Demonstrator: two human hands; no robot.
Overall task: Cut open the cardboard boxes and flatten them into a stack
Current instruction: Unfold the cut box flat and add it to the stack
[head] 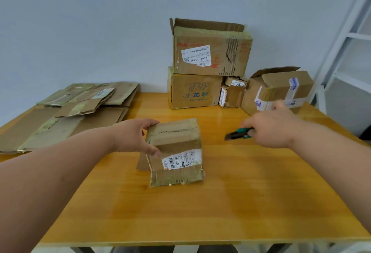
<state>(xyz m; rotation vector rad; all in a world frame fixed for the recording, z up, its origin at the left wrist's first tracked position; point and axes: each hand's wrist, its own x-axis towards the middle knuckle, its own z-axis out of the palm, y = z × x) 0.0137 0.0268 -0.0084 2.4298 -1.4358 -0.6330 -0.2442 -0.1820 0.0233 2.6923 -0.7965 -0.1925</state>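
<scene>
My left hand [135,135] grips the small taped brown cardboard box [175,151] at table centre, label reading "507-P80". My right hand [275,127], at 3 o'clock, clutches a green-black utility knife [239,134], handle mostly hidden.

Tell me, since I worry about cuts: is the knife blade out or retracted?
Out. The dark blade sticks past the green knife held in the right hand.

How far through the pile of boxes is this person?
Partway. Done: several flattened boxes lie stacked on the table's left. In hand: the left hand grips a small box while the right hand holds a utility knife. Left: four boxes at the back remain uncut.
</scene>
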